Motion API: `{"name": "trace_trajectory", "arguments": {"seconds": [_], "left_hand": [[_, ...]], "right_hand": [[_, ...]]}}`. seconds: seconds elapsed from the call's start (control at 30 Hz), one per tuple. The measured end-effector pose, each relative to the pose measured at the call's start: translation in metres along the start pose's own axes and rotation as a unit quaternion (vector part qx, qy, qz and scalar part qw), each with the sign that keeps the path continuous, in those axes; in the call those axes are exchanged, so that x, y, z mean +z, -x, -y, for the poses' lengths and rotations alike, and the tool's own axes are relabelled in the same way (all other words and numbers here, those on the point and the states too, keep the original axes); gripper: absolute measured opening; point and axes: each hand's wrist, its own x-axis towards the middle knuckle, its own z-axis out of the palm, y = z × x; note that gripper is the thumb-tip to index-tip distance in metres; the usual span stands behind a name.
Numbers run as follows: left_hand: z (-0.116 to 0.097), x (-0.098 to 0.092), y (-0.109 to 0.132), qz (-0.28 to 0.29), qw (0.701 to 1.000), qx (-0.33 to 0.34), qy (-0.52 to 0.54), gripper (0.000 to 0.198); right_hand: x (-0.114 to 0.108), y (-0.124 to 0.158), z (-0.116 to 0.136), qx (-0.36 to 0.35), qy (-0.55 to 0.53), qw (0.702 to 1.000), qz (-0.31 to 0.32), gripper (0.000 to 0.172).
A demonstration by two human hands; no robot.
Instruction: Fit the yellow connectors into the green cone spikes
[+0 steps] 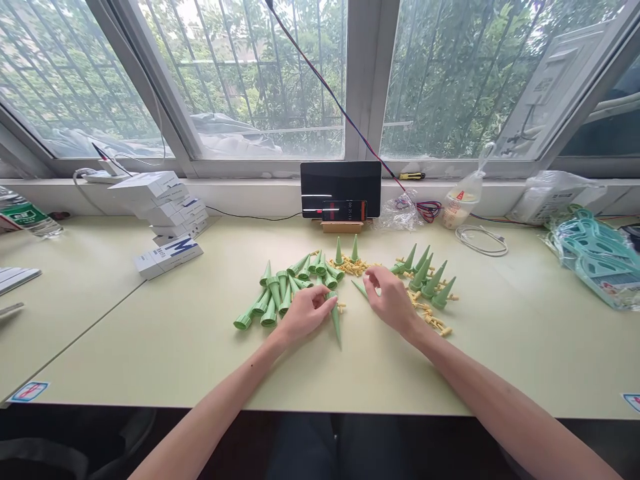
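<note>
My left hand (307,311) is closed, thumb and fingers pinching a green watering spike (337,325) near its wide end. The spike's point is toward me, and a small yellow valve piece (342,307) shows beside it. Curled fingers of my right hand (389,299) close around another green spike (358,287), whose tip sticks out to the left; the hand covers most of it. Left of my hands lies a heap of green spikes (273,287). Small yellow valve pieces (354,267) are piled between and beyond my hands. On the right, several spikes (421,273) stand point-up with yellow pieces attached.
Two spikes (355,248) stand upright behind the yellow pile. Farther back, a phone (345,211) leans against a black screen (341,180). White boxes (167,257) are stacked at left. A bagged cup (460,205), a coiled cable (481,241) and teal plastic items (600,253) lie at right.
</note>
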Motion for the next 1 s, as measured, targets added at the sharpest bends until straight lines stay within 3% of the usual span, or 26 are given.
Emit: {"name": "trace_trajectory", "arguments": {"seconds": [0.2,0.57,1.0], "left_hand": [[0.003,0.0,-0.001,0.003,0.997,0.015,-0.073,0.03],[-0.004,0.001,0.002,-0.049,0.996,0.049,-0.061,0.024],[-0.004,0.001,0.002,-0.051,0.994,0.068,-0.071,0.023]], "right_hand": [[0.004,-0.007,-0.016,-0.005,0.076,0.994,0.076,0.021],[0.009,-0.016,-0.029,0.005,0.094,0.983,0.158,0.035],[0.008,-0.02,-0.031,-0.002,0.106,0.972,0.21,0.042]]}}
